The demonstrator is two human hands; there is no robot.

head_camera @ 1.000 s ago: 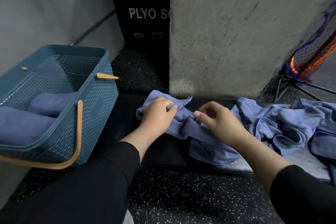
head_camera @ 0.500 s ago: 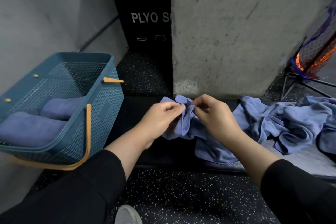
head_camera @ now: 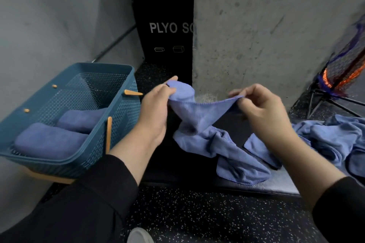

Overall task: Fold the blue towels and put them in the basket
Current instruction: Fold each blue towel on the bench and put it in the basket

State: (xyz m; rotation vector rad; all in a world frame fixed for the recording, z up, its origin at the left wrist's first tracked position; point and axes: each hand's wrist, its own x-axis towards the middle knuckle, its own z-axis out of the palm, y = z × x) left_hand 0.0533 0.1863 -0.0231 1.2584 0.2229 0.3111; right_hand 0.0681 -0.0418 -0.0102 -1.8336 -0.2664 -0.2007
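Observation:
A blue towel [head_camera: 207, 122] hangs between my two hands above a black mat [head_camera: 177, 163]; its lower part still lies crumpled on the mat. My left hand [head_camera: 156, 110] grips one bunched top corner. My right hand [head_camera: 260, 108] pinches the other end of the top edge, which is stretched between them. To the left stands a teal basket [head_camera: 118, 112] with tan handles, holding two folded blue towels [head_camera: 49, 140]. A heap of unfolded blue towels [head_camera: 333, 140] lies on the mat at the right.
A concrete pillar [head_camera: 266, 25] rises right behind the mat, with a black plyo box [head_camera: 166, 31] beside it. A netted stand on thin black legs [head_camera: 343, 77] is at the far right. Speckled rubber floor [head_camera: 197, 213] and a shoe tip [head_camera: 140, 235] lie below.
Both hands have lifted the towel off the mat and moved apart, stretching its top edge; earlier they were close together on the bunched cloth. The camera has also shifted so the basket sits lower.

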